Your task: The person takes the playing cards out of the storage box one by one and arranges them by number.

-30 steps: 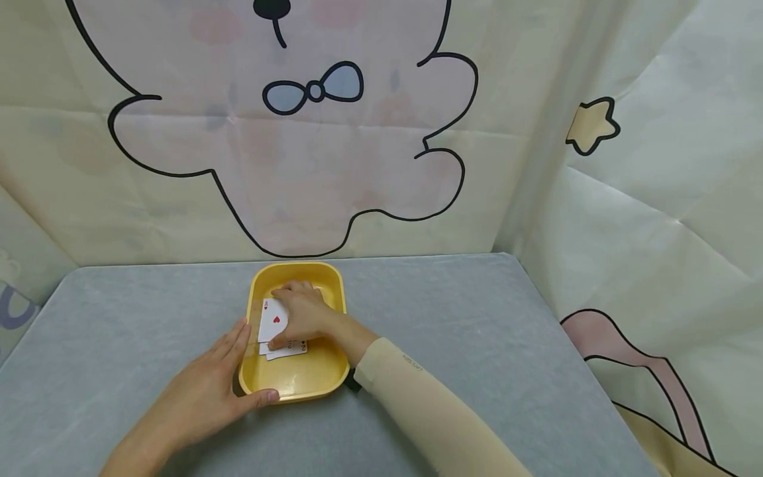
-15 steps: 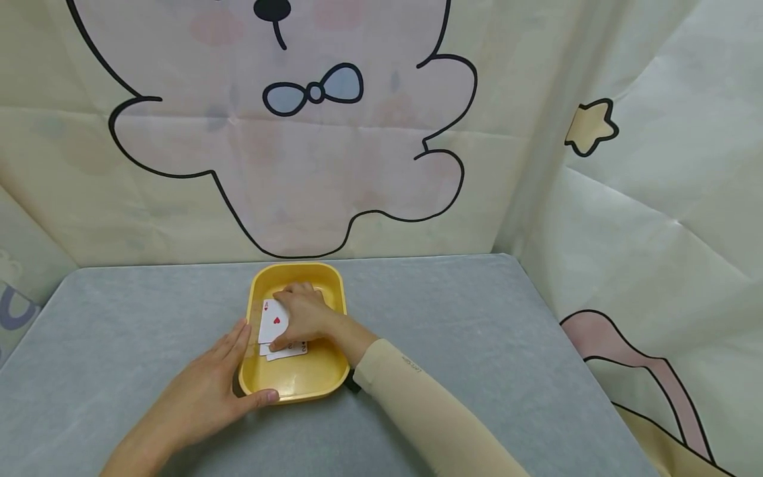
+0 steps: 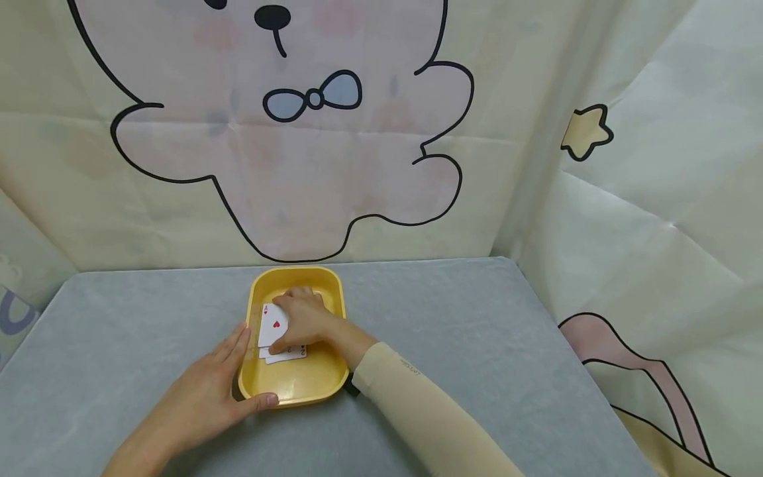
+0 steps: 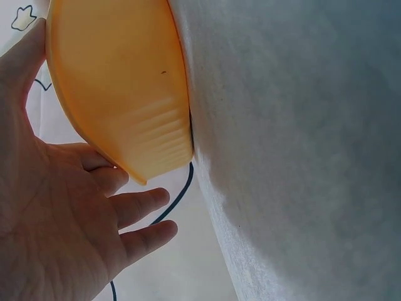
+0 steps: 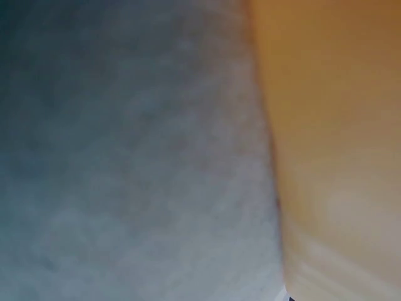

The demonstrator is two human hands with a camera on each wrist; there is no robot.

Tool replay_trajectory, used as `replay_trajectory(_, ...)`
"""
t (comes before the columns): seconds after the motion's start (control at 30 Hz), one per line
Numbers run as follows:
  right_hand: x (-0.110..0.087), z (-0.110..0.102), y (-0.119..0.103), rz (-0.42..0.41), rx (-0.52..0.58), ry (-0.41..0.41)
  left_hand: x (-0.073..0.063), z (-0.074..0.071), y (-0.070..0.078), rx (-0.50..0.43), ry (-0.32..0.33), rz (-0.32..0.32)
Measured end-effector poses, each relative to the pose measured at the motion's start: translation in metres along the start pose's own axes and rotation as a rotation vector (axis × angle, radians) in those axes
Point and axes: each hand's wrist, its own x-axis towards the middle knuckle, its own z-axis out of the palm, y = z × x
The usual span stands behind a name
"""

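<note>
A yellow tray (image 3: 298, 387) sits on the table and holds several overlapping playing cards. Topmost is an ace of hearts (image 3: 271, 328), partly covered by my right hand (image 3: 305, 319). That hand grips the ace with its thumb at the near edge and bent fingers at the far edge. Under its thumb, more white cards (image 3: 287, 356) stick out. My left hand (image 3: 205, 394) spans the tray's near left corner, fingers along the side and thumb on the front rim. In the left wrist view, the tray wall (image 4: 125, 81) rises beside the spread left fingers (image 4: 147, 241).
Grey cloth covers the table (image 3: 453, 331). Behind it hangs a cream curtain (image 3: 495, 86) with a cartoon figure, and another curtain (image 3: 667, 218) stands at the right. A small black object (image 3: 352, 386) shows beneath the right wrist. The right wrist view holds only blurred tray wall (image 5: 338, 125) and cloth.
The whole head view has shifted slightly downward in the frame. Both hands, the tray and the cards keep the same places relative to one another.
</note>
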Motion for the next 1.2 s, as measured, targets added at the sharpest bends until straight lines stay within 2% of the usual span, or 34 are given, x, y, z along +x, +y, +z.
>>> replay_trajectory(0.17, 0.000, 0.000, -0.001, 0.006, 0.004, 0.012, -0.001, 0.000, 0.000, 0.004, -0.006, -0.011)
replay_trajectory(0.33, -0.002, -0.004, -0.002, 0.012, 0.064, 0.023, -0.001, 0.001, 0.000, -0.002, -0.019, -0.017)
replay_trajectory(0.57, -0.003, -0.021, -0.002, -0.012, 0.088, 0.034, -0.001, -0.001, 0.000, -0.020, -0.031, -0.035)
replay_trajectory(0.97, -0.013, -0.047, -0.004, -0.067, 0.078, 0.055, -0.001, -0.001, 0.000, -0.028, -0.026, -0.023)
replay_trajectory(1.2, -0.020, -0.064, 0.003, -0.081, 0.057, 0.091, -0.002, 0.000, 0.000, -0.037, -0.017, -0.022)
